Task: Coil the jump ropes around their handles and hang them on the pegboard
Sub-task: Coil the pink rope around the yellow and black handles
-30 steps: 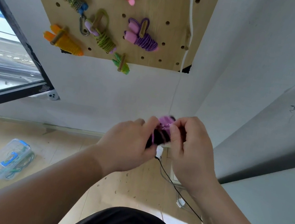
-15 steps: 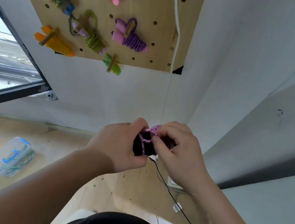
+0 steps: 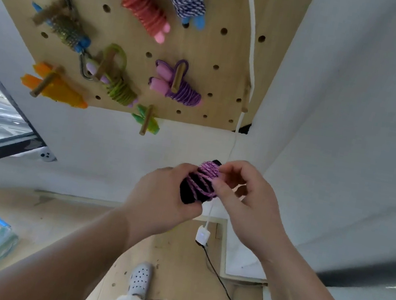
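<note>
Now | left hand (image 3: 162,196) clasps black cylindrical handles (image 3: 187,195), steadying the bundle | right hand (image 3: 242,205) pinches pink braided rope (image 3: 204,177), likely tucking its end; wooden pegboard (image 3: 201,47) waits above

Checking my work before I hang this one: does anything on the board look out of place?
Only slightly: the small green rope hangs past the pegboard's bottom edge. Nothing else stands out.

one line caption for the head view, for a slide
Left hand grips a pink jump rope coiled on black handles, right hand pinching it, below a pegboard of hung ropes.
</note>
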